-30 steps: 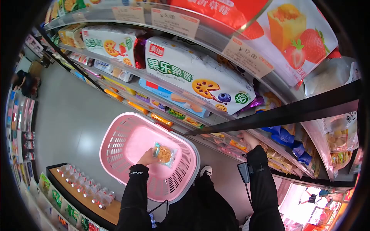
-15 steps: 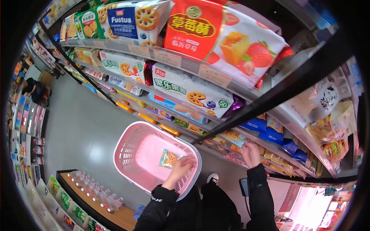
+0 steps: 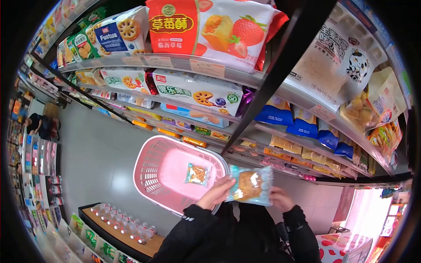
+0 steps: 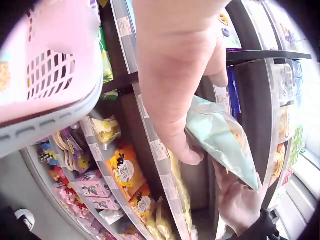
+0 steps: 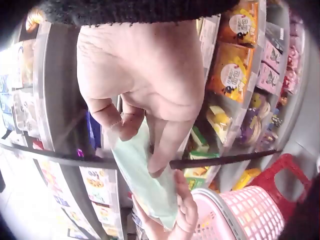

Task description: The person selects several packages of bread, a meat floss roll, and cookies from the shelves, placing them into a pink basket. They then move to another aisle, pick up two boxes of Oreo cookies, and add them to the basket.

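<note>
In front of my body, both hands hold a clear, pale-green-edged snack packet (image 3: 251, 186) with a golden-brown baked piece inside. My left hand (image 3: 217, 193) pinches its left side, and my right hand (image 3: 282, 200) grips the right side. From the right wrist, the packet's pale green back (image 5: 142, 172) shows between the right thumb and fingers, with the left hand (image 5: 177, 215) at its far end. A similar smaller-looking packet (image 3: 197, 174) lies in the pink shopping basket (image 3: 153, 160), left of my hands.
Shelves of packaged biscuits (image 3: 197, 94) rise ahead, split by a black post (image 3: 267, 83). Blue-bottomed packets (image 3: 302, 125) line the shelf on the right. Bottles (image 3: 125, 223) stand on a low wooden ledge at lower left. A person (image 3: 38, 125) is far down the aisle.
My right hand has drawn the snack packet from the lower shelf toward my body. My left hand has left the packet in the basket and moved right to hold the new one.
</note>
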